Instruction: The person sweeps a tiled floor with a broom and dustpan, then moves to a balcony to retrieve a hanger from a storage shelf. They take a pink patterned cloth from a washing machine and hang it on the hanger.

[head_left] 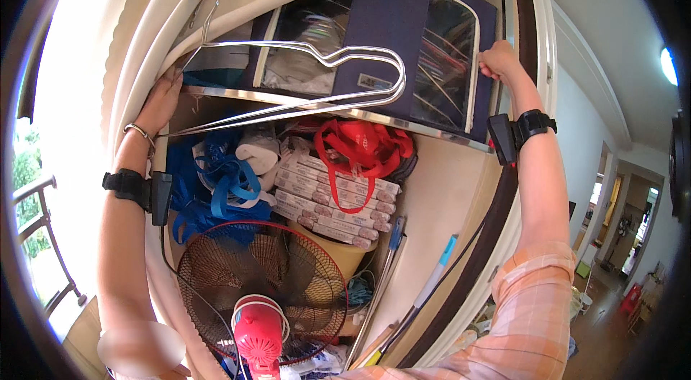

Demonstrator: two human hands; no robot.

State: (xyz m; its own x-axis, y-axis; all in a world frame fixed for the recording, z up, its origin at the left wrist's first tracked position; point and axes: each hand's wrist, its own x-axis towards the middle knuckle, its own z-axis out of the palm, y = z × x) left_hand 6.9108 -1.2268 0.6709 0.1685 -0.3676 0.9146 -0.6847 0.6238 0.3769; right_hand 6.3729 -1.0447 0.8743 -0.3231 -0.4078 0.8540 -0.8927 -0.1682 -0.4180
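Metal clothes hangers (372, 56) extend rightward from beside my left hand (164, 96), in front of an upper shelf. That hand is at the edge of a cream curtain (135, 51); its fingers are partly hidden, so its grip on curtain or hangers is unclear. My right hand (499, 60) has curled fingers at the right edge of a dark blue fabric storage box (380, 29) with clear windows and white piping; whether it pinches the piping cannot be told. The box rests on the metal-edged shelf (432, 129). More hangers show through its right window.
Below the shelf are blue bags (227, 180), a red bag (361, 148), stacked long boxes (329, 202) and a yellow bucket (345, 256). A red pedestal fan (259, 326) stands in front. Poles (378, 283) lean at the right, beside a dark door frame (469, 256).
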